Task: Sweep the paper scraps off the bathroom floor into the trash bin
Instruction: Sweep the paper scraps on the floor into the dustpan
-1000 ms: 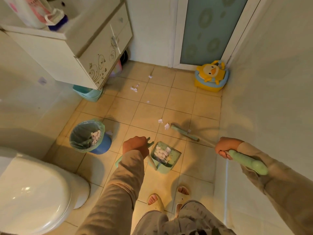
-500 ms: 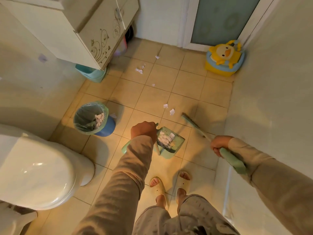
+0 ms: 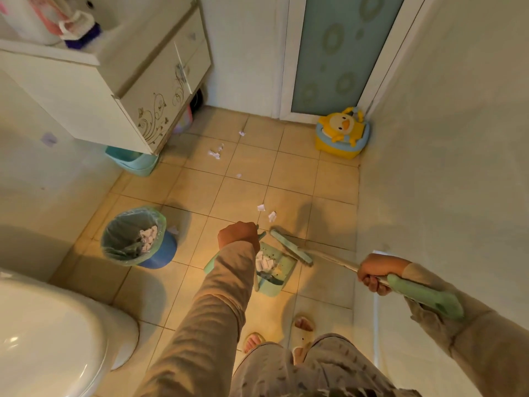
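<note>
**Scraps on the tiles, dustpan part-filled**

We see paper scraps lying loose on the tiled bathroom floor. Two sit just ahead of our left hand and just beyond the tip of the broom head. Farther out, a small scrap lies alone on a tile, a little cluster lies nearer the cabinet, and one more scrap lies close to the door.

Our left hand is clenched around the dustpan handle, and the green dustpan rests on the floor beneath it, holding a heap of white scraps. The broom head lies against the dustpan's right edge. Our right hand is closed around the broom handle, well to the right of the loose scraps and nearer to us than they are.

The trash bin, blue with a green liner, stands on the floor to the left of the dustpan, apart from it, with more scraps already inside. Our slippered feet stand just behind the dustpan.

Around the edges we see the toilet at lower left, the vanity cabinet with a teal basin beneath it, a frosted door at the far end, and a yellow duck potty in the corner beside it.
</note>
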